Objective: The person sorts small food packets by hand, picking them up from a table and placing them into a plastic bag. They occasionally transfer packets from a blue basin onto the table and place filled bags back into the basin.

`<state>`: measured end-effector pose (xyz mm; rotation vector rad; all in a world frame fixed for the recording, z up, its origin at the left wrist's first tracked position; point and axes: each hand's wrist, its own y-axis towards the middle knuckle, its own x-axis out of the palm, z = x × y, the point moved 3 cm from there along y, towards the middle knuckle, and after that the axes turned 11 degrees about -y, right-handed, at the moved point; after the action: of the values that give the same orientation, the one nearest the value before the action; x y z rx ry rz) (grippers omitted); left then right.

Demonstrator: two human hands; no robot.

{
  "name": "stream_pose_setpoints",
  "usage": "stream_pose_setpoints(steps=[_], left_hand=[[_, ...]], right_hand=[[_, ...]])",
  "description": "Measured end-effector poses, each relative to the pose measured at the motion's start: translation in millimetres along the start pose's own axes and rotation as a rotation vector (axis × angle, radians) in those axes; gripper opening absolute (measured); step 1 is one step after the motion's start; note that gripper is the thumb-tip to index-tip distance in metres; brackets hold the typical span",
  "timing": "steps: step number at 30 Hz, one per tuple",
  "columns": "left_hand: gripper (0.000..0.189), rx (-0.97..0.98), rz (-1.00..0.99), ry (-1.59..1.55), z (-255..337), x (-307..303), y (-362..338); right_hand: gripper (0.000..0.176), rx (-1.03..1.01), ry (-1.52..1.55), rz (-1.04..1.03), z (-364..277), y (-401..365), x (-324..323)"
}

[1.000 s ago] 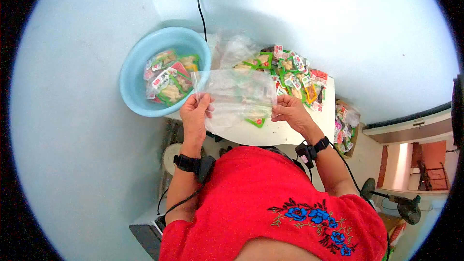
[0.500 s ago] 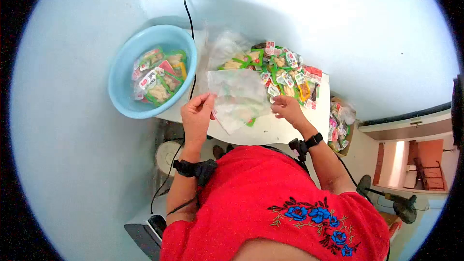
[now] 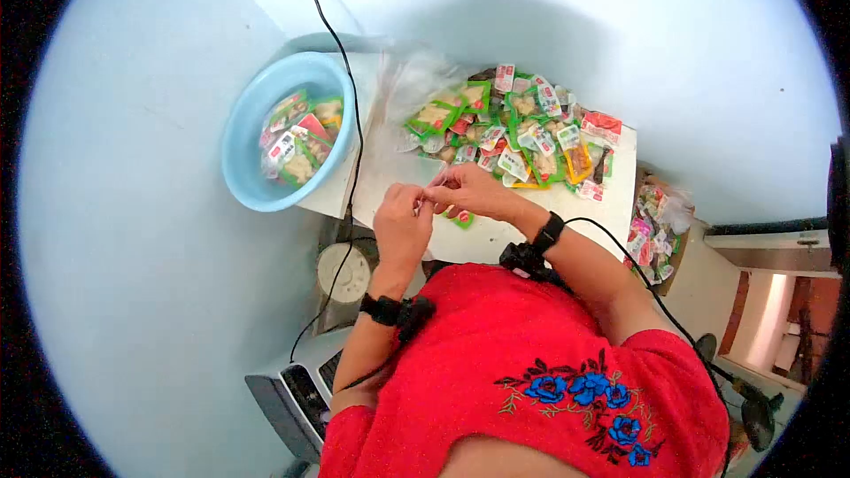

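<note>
My left hand (image 3: 403,226) and my right hand (image 3: 475,190) meet over the front of the white table, fingertips pinched together. Between them is the edge of a clear plastic bag (image 3: 430,172), mostly hidden by my fingers. Just beyond my hands lies a heap of small food packets (image 3: 531,137) with green, red and yellow edges and white labels. One small green-edged packet (image 3: 464,219) lies below my right hand. More clear plastic bags (image 3: 421,84) are piled at the heap's left.
A light blue basin (image 3: 239,155) holding several packets stands at the table's left. A black cable (image 3: 354,106) hangs between basin and heap. Right of the white table (image 3: 611,212), a box of packets (image 3: 660,226) sits lower down. A round-topped object (image 3: 343,272) stands below left.
My hands have come together from either side of the spread bag. My right hand has moved left to my left hand, and the bag is now gathered and barely visible. The view has shifted slightly.
</note>
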<state>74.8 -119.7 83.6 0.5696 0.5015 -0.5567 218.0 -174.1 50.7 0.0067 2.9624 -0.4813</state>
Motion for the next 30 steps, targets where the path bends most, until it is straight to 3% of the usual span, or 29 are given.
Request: stream_pose_setpoints(steps=[3, 4, 7, 11, 15, 18, 21, 22, 25, 30], left_hand=[[0.012, -0.061, -0.009, 0.008, -19.1, 19.5, -10.8], [0.013, -0.195, -0.017, -0.077, -16.1, 21.4, -12.4], [0.014, -0.322, -0.034, -0.095, -22.9, 33.1, -19.5], [0.011, -0.295, 0.135, -0.079, -23.7, 50.0, -30.7], [0.008, -0.289, 0.228, 0.135, -33.9, 42.2, -38.3], [0.010, -0.258, 0.229, 0.248, -34.6, 36.1, -43.3], [0.015, -0.157, 0.172, 0.257, -37.4, 50.8, -52.3], [0.018, -0.199, 0.072, 0.341, -36.0, 55.7, -54.2], [0.014, -0.238, 0.036, 0.288, -33.8, 67.2, -60.4], [0.025, -0.005, -0.092, 0.450, -36.5, 74.5, -68.1]], right_hand=[[0.028, -0.002, 0.103, -0.064, 25.1, 11.0, 4.9], [0.027, -0.012, 0.157, -0.100, 30.7, 12.7, 3.3], [0.022, 0.064, 0.223, -0.222, 49.9, 26.7, -7.5], [0.017, 0.131, 0.148, -0.307, 72.0, 57.4, -17.2], [0.018, 0.161, 0.124, -0.232, 95.9, 66.0, -14.3], [0.018, 0.139, -0.204, -0.214, 118.2, 68.9, -5.1], [0.015, -0.228, -0.599, 0.146, 114.4, 54.8, 6.5], [0.019, -0.124, -0.535, 0.083, 111.0, 49.1, 6.5], [0.013, 0.005, -0.326, 0.084, 119.3, 40.9, 16.5], [0.010, 0.208, 0.045, 0.113, 133.7, 44.5, 20.9]])
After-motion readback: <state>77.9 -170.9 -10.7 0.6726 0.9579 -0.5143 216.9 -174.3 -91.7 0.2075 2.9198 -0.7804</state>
